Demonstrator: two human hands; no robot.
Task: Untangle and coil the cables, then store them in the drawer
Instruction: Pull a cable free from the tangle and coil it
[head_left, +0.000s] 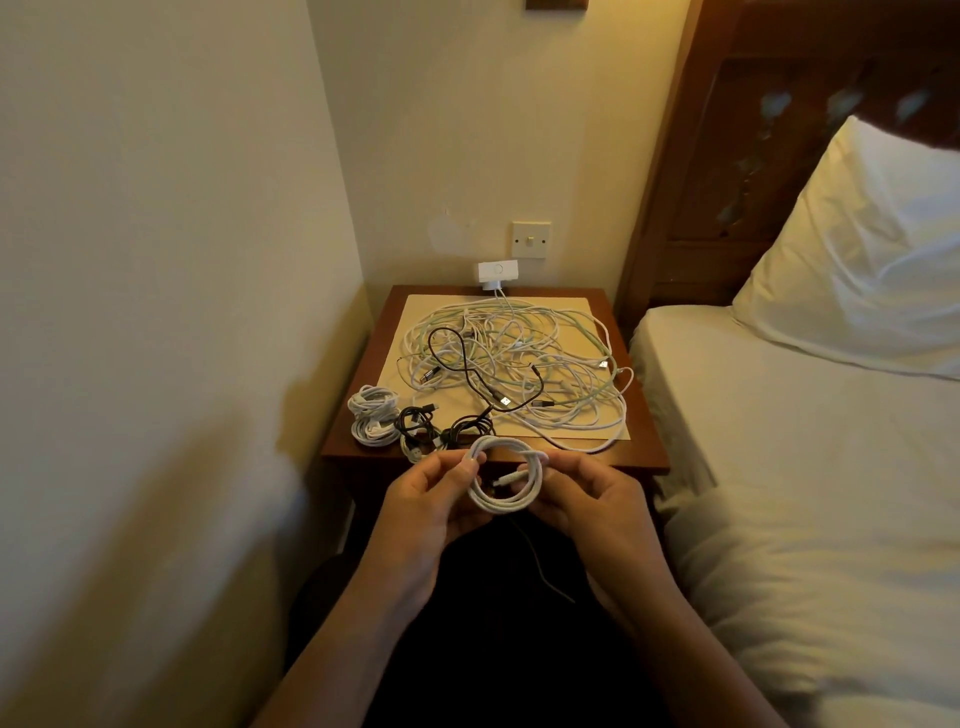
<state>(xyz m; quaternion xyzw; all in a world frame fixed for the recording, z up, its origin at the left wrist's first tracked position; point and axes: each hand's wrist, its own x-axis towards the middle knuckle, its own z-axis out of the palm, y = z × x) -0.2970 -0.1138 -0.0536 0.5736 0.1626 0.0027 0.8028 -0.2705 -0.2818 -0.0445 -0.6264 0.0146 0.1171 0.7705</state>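
Nearest to me, the person's left hand (431, 499) and right hand (587, 499) hold a white coil (496, 506) up between them. Each hand's fingers are curled in, pinching opposite sides of the ring, with a plug end lying across its middle. The cord looks light and limp, with a little spring in it, so I reckon the loops will fan open unless they are gripped where they bunch together, not by a single strand or the plug.

Just beyond the left hand, finished bundles (374, 415), white and black, sit at the near corner of the tabletop (644, 441). Further ahead of both hands a big tangle (519, 364) of mostly white cables, with a black one through it, sprawls over a pale mat (431, 306). It will snag if tugged; better to follow one plug end through. Past it, a white adapter (496, 273) hangs at the wall. I cannot see the drawer from here.
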